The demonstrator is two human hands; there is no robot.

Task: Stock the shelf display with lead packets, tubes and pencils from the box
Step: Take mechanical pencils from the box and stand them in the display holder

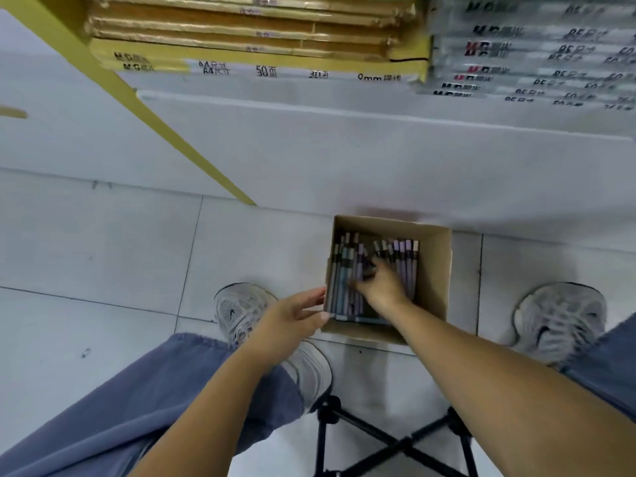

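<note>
An open cardboard box (435,270) sits on the tiled floor between my feet. It holds several upright packets (404,259) in purple, teal and grey. My right hand (380,282) reaches down into the box, its fingers curled around a few packets near the middle. My left hand (292,316) hovers at the box's left wall with straight fingers, touching or nearly touching the cardboard; it holds nothing.
A white shelf base (344,149) runs across in front of the box, with a yellow upright (137,108) at the left. Stacked notebooks (247,36) and wrapped packs (537,53) lie on the shelf above. A black folding stool frame (389,442) stands below me.
</note>
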